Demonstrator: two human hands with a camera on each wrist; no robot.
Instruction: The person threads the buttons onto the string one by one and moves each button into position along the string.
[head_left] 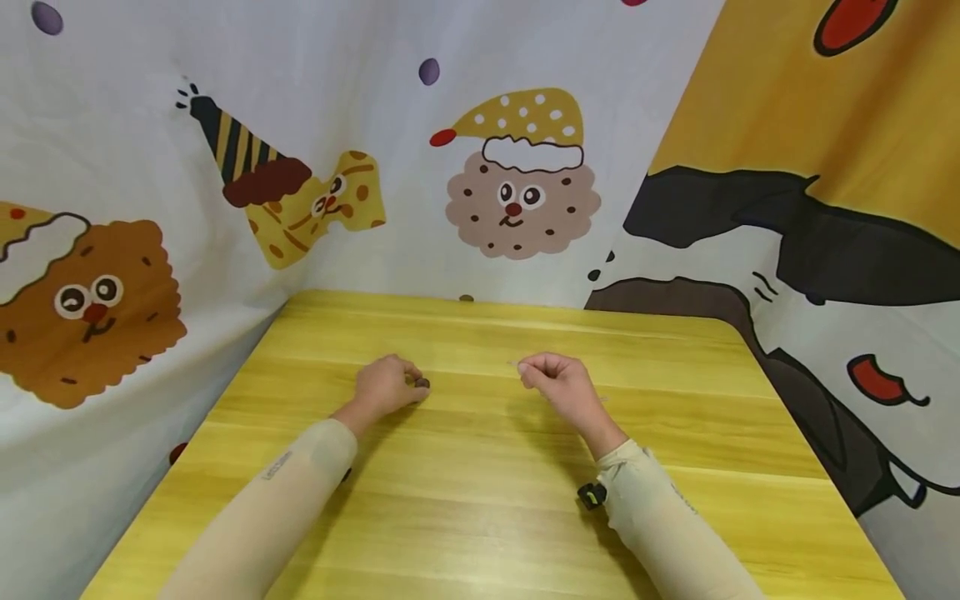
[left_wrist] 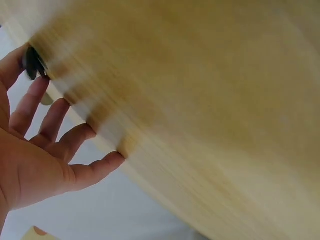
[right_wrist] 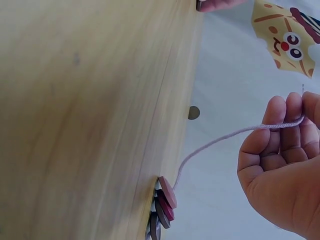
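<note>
My left hand (head_left: 386, 385) is low at the tabletop, pinching a dark round button-like disc (left_wrist: 32, 63) between thumb and index finger. Its other fingertips touch the wood in the left wrist view. To the right, my right hand (head_left: 558, 385) is raised above the table and pinches a thin needle (right_wrist: 302, 89), whose tip pokes out past the fingers. A pale purple yarn (right_wrist: 215, 141) crosses the curled fingers and runs down to several overlapping discs (right_wrist: 162, 206) in pink, dark red and dark brown on the table. The head view hardly shows those discs, behind the right hand.
The yellow wood-grain table (head_left: 465, 517) ends at a back edge against a white cartoon-print curtain (head_left: 405, 267). Both forearms wear pale sleeves, and a small black strap piece (head_left: 592, 496) hangs by the right wrist.
</note>
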